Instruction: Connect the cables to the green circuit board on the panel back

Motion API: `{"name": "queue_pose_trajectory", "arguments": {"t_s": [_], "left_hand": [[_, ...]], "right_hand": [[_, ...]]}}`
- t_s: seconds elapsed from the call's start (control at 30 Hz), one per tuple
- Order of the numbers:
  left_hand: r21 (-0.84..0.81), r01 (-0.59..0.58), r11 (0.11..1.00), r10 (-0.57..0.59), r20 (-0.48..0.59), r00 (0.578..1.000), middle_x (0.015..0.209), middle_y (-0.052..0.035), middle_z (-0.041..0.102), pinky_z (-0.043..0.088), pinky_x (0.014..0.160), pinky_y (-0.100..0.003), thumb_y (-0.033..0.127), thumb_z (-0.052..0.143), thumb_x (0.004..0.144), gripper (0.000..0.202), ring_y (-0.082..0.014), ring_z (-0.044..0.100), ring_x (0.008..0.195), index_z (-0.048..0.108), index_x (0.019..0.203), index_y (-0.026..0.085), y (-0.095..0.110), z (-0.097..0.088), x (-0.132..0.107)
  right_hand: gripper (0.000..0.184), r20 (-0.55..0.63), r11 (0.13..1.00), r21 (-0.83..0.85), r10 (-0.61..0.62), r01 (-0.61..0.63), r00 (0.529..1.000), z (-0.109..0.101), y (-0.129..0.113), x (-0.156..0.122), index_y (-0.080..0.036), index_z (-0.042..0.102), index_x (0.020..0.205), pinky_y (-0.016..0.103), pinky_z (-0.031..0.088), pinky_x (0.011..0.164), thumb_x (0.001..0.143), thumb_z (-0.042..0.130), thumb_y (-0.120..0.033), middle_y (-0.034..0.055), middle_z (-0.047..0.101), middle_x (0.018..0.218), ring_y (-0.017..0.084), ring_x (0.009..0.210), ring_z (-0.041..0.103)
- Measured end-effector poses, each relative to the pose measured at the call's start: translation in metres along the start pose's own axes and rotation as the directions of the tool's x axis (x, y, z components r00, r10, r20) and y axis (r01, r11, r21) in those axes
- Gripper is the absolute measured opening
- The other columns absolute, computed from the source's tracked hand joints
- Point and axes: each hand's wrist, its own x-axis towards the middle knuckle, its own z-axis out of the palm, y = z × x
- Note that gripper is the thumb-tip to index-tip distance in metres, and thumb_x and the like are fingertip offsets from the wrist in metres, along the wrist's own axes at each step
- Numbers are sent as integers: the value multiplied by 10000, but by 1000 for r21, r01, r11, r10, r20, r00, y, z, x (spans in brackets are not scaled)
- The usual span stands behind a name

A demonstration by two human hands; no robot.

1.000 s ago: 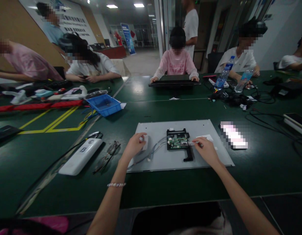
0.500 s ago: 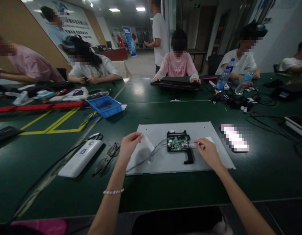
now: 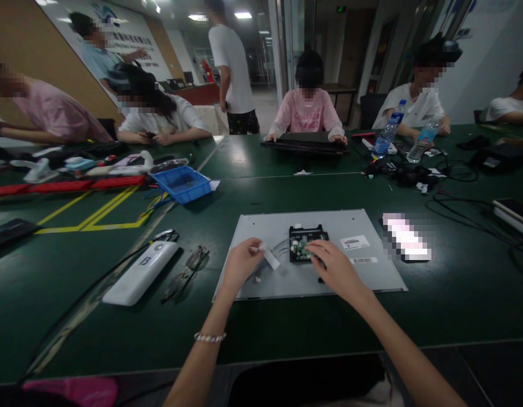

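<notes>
A flat grey metal panel [image 3: 371, 277] lies before me, bearing a black plastic frame [image 3: 304, 230] with a green circuit board [image 3: 299, 247] in it. Between the thumb and fingers of my left hand [image 3: 241, 261] is a white paper strip [image 3: 270, 258], held over the left part of the panel near the grey cables [image 3: 282, 244]. My right hand [image 3: 338, 270] reaches over the board's right side, fingers bent together at its surface; what they grip, if anything, is hidden. To the right, a white label [image 3: 354, 242] is stuck on the panel.
Left of the panel lie eyeglasses [image 3: 186, 274] and a white power bank [image 3: 143, 274] with a black cable. A lit phone [image 3: 405, 237] rests on the right. Beyond are a blue tray [image 3: 183, 185], water bottles [image 3: 388, 131] and several people around the table.
My left hand has moved right with the white paper strip. My right hand has shifted left from beside the board onto it, uncovering the label. A standing person in the background has moved left.
</notes>
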Motion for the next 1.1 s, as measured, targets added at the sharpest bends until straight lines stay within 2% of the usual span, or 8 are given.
{"name": "queue_pose_trajectory", "arguments": {"t_s": [0.07,0.13,0.23,0.37,0.53,0.87,1.03,1.1], "left_hand": [[50,-59,997,64,-96,993,1106,-70,600,472,784,-306,257,557,765,370,-187,610,854,551,1126,181,7,-2,-6],[125,-112,986,132,-163,978,1144,-80,558,453,854,-331,241,533,795,338,-203,585,935,536,1127,185,16,-2,-13],[266,-154,952,191,-119,974,1000,-76,591,433,881,-369,226,487,838,176,-238,566,950,591,974,187,28,2,-24],[321,-178,930,198,-31,980,960,-79,615,438,856,-364,169,446,855,187,-241,569,923,599,961,185,35,10,-33],[338,-172,925,198,-41,979,1003,-83,624,432,867,-355,140,394,876,231,-233,570,955,576,1013,179,31,12,-36],[456,-174,873,175,40,984,918,-92,643,430,796,-368,158,456,851,149,-257,589,903,592,903,191,34,16,-43],[498,-172,850,175,41,984,926,-104,659,429,803,-397,188,470,851,146,-278,597,922,585,941,191,39,17,-46],[481,-173,860,177,36,983,993,-112,661,419,852,-400,180,456,855,201,-270,592,974,575,1017,185,40,18,-47]], "right_hand": [[362,45,999,-14,-51,52,998,6,-13,4,-188,535,1217,394,417,988,875,426,-145,86,548,1226,210,1135,496],[394,93,992,-41,-117,121,989,13,-24,9,-163,499,1254,381,399,1006,867,436,-125,94,531,1256,208,1163,474],[370,176,960,-125,-227,250,958,26,-35,18,-135,509,1225,365,408,981,863,443,-96,103,550,1228,212,1152,472],[207,258,899,-263,-285,351,923,44,-38,34,-139,597,1039,362,438,883,877,471,-109,98,627,1057,223,1057,513],[113,283,862,-337,-290,378,914,58,-37,43,-152,620,858,353,425,835,867,514,-115,75,651,920,215,941,550],[147,286,892,-305,-248,333,926,67,-38,30,-122,627,908,347,434,808,867,486,-106,98,646,935,217,918,559],[232,305,887,-251,-307,388,901,64,-42,17,-79,613,1025,349,390,942,882,433,-110,126,645,1021,210,1006,549],[310,299,902,-217,-302,373,905,59,-44,8,-69,575,1129,402,314,1032,893,462,-235,146,633,1094,228,1089,522]]}}
